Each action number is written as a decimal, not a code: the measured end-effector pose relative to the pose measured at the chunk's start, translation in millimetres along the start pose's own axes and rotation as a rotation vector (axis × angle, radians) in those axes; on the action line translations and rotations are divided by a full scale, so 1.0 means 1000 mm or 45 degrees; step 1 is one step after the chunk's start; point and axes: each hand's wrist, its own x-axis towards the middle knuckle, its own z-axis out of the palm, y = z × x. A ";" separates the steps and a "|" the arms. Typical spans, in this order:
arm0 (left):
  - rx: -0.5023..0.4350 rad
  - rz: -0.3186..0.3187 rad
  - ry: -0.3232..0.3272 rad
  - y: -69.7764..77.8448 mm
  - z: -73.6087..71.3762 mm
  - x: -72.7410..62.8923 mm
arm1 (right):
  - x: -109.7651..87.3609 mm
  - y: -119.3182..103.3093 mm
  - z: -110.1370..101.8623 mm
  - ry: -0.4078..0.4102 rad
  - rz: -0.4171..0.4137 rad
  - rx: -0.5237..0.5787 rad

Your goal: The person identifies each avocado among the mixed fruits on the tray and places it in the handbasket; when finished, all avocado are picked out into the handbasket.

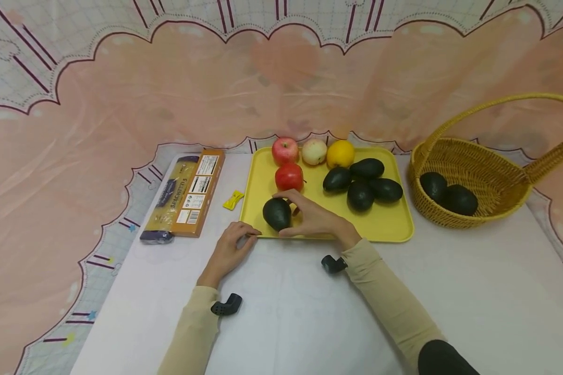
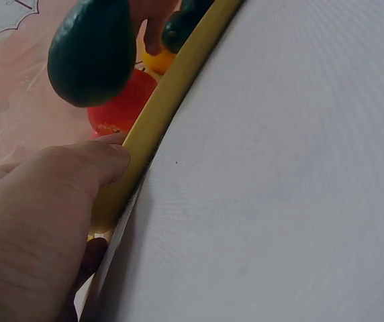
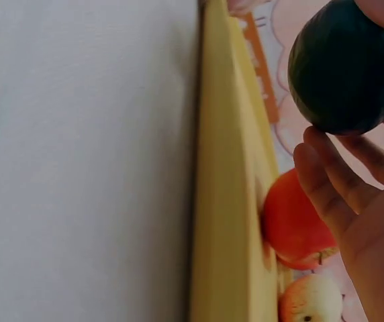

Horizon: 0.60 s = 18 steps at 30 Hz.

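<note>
My right hand (image 1: pixel 311 216) holds a dark green avocado (image 1: pixel 277 214) between thumb and fingertips, over the front left part of a yellow tray (image 1: pixel 309 229). In the right wrist view, the fingertips touch the avocado (image 3: pixel 346 67) from below. My left hand (image 1: pixel 230 250) is at the tray's front left corner. The left wrist view shows its fingers pinching the rim (image 2: pixel 172 87). Behind the held avocado, a red apple (image 1: pixel 289 177) lies on the tray. Several more avocados (image 1: pixel 360 196) are grouped on the tray's right half.
A pinkish apple (image 1: pixel 285 151), a pale apple (image 1: pixel 314 151) and an orange (image 1: pixel 340 154) line the tray's back. At right stands a wicker basket (image 1: pixel 506 198) holding two avocados (image 1: pixel 460 200). Left of the tray are a yellow wrapped sweet (image 1: pixel 233 200), a spaghetti pack (image 1: pixel 175 190) and a brown box (image 1: pixel 211 182).
</note>
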 end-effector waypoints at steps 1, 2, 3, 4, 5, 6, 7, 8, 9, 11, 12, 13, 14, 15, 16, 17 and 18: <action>0.001 0.006 0.003 0.000 0.000 0.000 | -0.001 -0.001 -0.001 0.007 -0.008 0.009; 0.001 0.010 0.006 0.000 0.001 0.000 | -0.003 -0.002 -0.003 0.015 -0.018 0.022; -0.001 0.014 0.011 0.000 0.001 0.000 | -0.004 -0.003 -0.004 0.023 -0.029 0.030; -0.001 0.020 0.015 0.000 0.001 0.000 | -0.005 -0.003 -0.006 0.033 -0.037 0.042; 0.001 0.024 0.017 0.000 0.001 0.000 | -0.007 -0.004 -0.008 0.043 -0.045 0.048; 0.002 0.026 0.017 0.000 0.001 0.000 | -0.008 -0.005 -0.009 0.053 -0.051 0.049; 0.003 0.025 0.016 0.000 0.001 0.000 | -0.010 -0.005 -0.011 0.063 -0.053 0.049; 0.004 0.023 0.015 -0.001 0.001 -0.001 | -0.011 -0.006 -0.013 0.074 -0.054 0.048; 0.010 0.020 0.014 -0.001 0.001 0.000 | -0.013 -0.006 -0.015 0.084 -0.054 0.049; 0.013 0.015 0.014 0.000 0.001 0.000 | -0.017 -0.005 -0.019 0.105 -0.054 0.041; 0.012 0.014 0.015 0.000 0.001 0.000 | -0.018 -0.005 -0.021 0.116 -0.049 0.036; 0.013 0.017 0.019 0.001 0.000 0.000 | -0.020 -0.004 -0.023 0.128 -0.043 0.033; 0.012 0.020 0.021 0.001 0.000 0.000 | -0.022 -0.003 -0.024 0.138 -0.035 0.031; 0.013 0.022 0.023 0.001 0.000 0.000 | -0.024 -0.002 -0.026 0.147 -0.026 0.032; 0.011 0.026 0.024 0.002 0.000 0.000 | -0.026 -0.001 -0.028 0.153 -0.010 0.036; 0.012 0.029 0.025 0.002 0.000 0.000 | -0.028 0.000 -0.030 0.157 0.010 0.046; 0.014 0.033 0.025 0.002 0.000 0.000 | -0.031 0.000 -0.032 0.162 0.033 0.054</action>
